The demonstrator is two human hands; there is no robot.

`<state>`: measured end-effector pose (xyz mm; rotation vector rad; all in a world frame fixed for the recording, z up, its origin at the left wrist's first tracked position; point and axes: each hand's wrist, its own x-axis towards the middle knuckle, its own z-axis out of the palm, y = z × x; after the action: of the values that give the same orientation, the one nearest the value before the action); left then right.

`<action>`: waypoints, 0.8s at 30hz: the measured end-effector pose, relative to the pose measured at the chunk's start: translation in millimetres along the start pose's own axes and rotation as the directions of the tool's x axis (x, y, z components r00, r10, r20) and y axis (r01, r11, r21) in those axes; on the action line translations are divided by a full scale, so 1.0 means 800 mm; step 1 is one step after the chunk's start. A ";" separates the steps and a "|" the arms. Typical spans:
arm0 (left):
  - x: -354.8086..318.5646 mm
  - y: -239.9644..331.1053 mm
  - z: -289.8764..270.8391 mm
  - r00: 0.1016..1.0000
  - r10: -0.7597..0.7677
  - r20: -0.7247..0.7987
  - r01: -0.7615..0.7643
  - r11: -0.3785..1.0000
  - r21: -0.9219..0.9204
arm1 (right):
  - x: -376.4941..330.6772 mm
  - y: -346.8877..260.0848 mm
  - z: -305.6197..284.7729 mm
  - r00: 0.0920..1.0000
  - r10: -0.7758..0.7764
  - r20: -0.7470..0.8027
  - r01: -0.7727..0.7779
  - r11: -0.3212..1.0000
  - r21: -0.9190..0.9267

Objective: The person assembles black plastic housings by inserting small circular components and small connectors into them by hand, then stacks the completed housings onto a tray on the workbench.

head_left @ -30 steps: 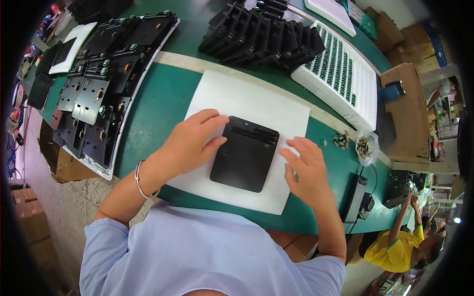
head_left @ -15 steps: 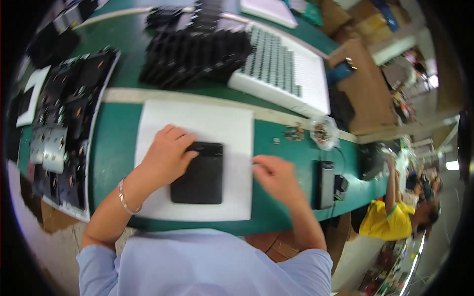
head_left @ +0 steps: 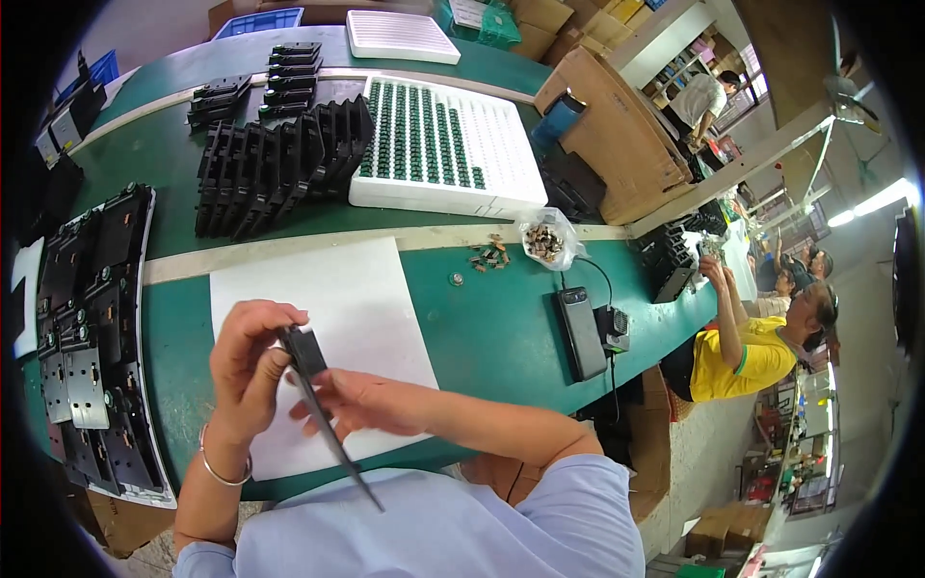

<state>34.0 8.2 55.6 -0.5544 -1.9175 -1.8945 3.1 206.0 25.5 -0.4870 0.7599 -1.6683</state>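
Note:
A thin black rectangular panel (head_left: 307, 354) is tilted up almost edge-on above a white sheet (head_left: 356, 299). My left hand (head_left: 249, 361) is closed on its upper end, thumb on the near side. Close against the panel lies my right hand (head_left: 371, 400), reaching in from the right. Its fingers are blurred and partly hidden behind the panel, so whether they grip it is unclear. To the right of the sheet, small metal-coloured pieces (head_left: 491, 252) lie loose near a clear bag of similar pieces (head_left: 544, 241).
At left stands a tray of black panels (head_left: 96, 337). Black stacked parts (head_left: 260, 173) and a white foam tray (head_left: 506, 144) with rows of green pieces sit beyond the sheet. A black box-shaped device (head_left: 580, 332) with cables lies right. A person in yellow (head_left: 737, 352) works farther right.
The black panel has come up off the white sheet and turned on edge in my left hand. My right hand has moved left to the panel. The view has shifted.

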 end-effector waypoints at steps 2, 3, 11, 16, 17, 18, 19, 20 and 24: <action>-0.009 -0.006 0.003 1.000 -0.020 -0.004 0.019 0.999 -0.027 | 0.004 -0.008 0.013 0.999 0.052 0.014 -0.053 0.992 0.111; -0.012 -0.009 0.002 1.000 -0.003 -0.031 0.002 1.000 -0.030 | 0.005 -0.008 0.013 0.995 0.073 -0.073 -0.066 0.993 0.103; -0.022 -0.036 -0.060 0.885 -0.389 -0.256 0.420 0.904 0.079 | -0.016 -0.009 -0.021 0.808 -0.301 -0.506 -0.053 0.819 -0.571; -0.019 -0.019 -0.018 0.963 -0.271 -0.005 0.225 0.788 0.573 | -0.047 -0.051 -0.012 0.741 -0.502 -0.446 -0.488 0.053 -0.871; -0.020 -0.021 -0.012 0.965 -0.256 0.051 0.156 0.721 0.675 | -0.056 -0.066 -0.019 0.707 -0.537 -0.461 -0.523 0.041 -0.851; -0.021 -0.021 -0.007 0.963 -0.247 0.107 0.080 0.642 0.762 | -0.067 -0.074 -0.035 0.667 -0.611 -0.426 -0.500 0.056 -0.864; -0.021 -0.020 -0.002 0.951 -0.290 0.109 0.103 0.628 0.771 | -0.081 -0.080 -0.056 0.617 -0.683 -0.391 -0.479 0.069 -0.875; -0.022 -0.021 -0.001 0.949 -0.296 0.105 0.109 0.625 0.773 | -0.096 -0.087 -0.078 0.560 -0.724 -0.402 -0.529 0.061 -0.846; -0.022 -0.034 -0.007 0.939 -0.301 0.169 0.030 0.559 0.829 | -0.122 -0.103 -0.114 0.447 -0.734 -0.511 -0.637 0.140 -0.758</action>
<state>34.2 2.4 23.3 -0.3479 -2.8255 -0.7793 -93.6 329.5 27.9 -0.4300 2.9974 -0.9898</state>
